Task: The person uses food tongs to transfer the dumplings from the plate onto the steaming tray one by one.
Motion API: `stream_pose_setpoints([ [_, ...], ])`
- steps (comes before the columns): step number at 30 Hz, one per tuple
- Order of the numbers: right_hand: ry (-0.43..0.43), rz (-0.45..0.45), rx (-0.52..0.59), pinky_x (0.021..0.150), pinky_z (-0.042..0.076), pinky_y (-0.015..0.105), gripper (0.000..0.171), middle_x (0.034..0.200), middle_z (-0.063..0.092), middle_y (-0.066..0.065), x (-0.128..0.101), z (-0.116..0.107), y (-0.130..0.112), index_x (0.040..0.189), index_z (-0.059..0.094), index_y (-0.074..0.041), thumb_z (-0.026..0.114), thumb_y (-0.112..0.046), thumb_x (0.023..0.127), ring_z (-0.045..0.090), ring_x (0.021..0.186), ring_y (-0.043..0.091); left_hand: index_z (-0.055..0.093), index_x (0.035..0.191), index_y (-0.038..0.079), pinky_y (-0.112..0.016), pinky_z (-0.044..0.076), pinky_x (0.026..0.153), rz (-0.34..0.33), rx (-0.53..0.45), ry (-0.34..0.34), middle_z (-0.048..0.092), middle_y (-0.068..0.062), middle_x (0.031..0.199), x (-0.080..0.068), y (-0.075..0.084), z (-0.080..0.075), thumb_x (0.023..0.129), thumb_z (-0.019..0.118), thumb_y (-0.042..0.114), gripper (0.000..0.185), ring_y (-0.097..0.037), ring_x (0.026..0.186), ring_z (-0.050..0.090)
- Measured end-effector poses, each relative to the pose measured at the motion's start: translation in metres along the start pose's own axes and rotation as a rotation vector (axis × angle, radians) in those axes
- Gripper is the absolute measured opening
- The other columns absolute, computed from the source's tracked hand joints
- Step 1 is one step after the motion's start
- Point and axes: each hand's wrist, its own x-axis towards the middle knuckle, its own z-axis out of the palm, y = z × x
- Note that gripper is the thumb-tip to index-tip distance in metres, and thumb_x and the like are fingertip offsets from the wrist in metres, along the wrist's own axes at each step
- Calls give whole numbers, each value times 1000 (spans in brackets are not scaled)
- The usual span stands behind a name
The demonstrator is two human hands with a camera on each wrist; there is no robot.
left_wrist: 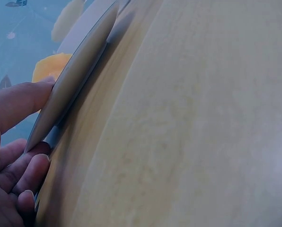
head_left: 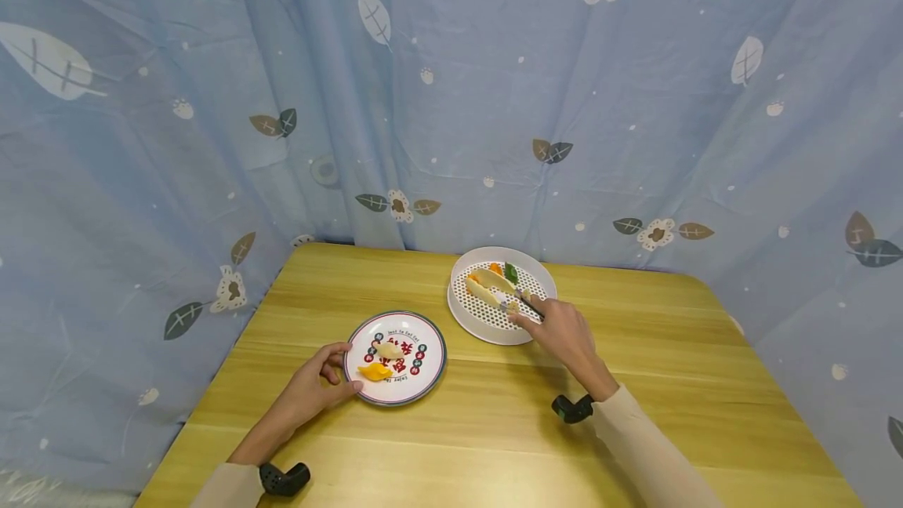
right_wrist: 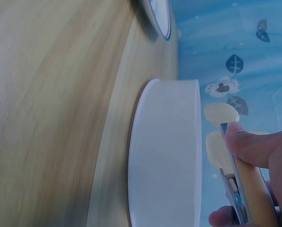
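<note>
Left hand (head_left: 319, 384) grips the rim of the printed plate (head_left: 430, 335), which holds a pale dumpling (head_left: 389, 350) and an orange one (head_left: 375, 371). Right hand (head_left: 560, 333) holds tongs (head_left: 525, 303) over the white perforated tray (head_left: 466, 318) of dumplings (head_left: 487, 284); a loose pinch could drop one onto the surface (head_left: 494, 429).

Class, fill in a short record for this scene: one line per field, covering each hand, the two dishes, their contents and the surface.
left hand: grips the plate's rim
right hand: holds tongs over the tray
plate: printed, holds two dumplings, pale and orange
tray: white, perforated, holds more dumplings
table: wood
</note>
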Motion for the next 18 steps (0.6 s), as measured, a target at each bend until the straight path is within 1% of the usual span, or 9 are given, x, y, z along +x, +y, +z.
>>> stream_pose_setpoints([
  [6,38,-60,9,54,39,34,64,61,49,-4,-9,-2,-10,136,68,-21,73,-63,87,48,63,19,52,144,12,-27,41,72,5,-7,-7,57,-9,115,1,-1,0,84,88,29,72,-22,92,49],
  [10,42,-88,14,53,38,34,64,58,47,-7,-16,-2,-19,135,69,-21,73,-63,87,46,60,16,52,144,11,-27,41,72,19,-10,-15,57,-9,116,1,-2,-1,84,88,29,72,-22,91,49],
  [14,42,-113,16,53,37,32,63,58,43,-10,-22,2,-28,132,71,-21,76,-62,85,43,59,14,51,144,10,-27,41,72,23,-20,-21,57,-10,117,1,-3,-1,84,88,28,72,-22,92,49],
  [17,32,-126,27,54,37,33,64,60,45,-9,-26,6,-35,132,72,-19,79,-60,83,44,61,14,52,143,10,-27,41,73,23,-22,-20,57,-10,117,1,-3,0,84,88,28,72,-22,92,49],
  [18,29,-133,37,55,38,33,64,63,51,-8,-28,7,-38,131,72,-18,80,-59,82,45,62,14,51,144,10,-27,41,73,25,-20,-20,57,-10,118,1,-3,0,84,88,28,72,-22,92,49],
])
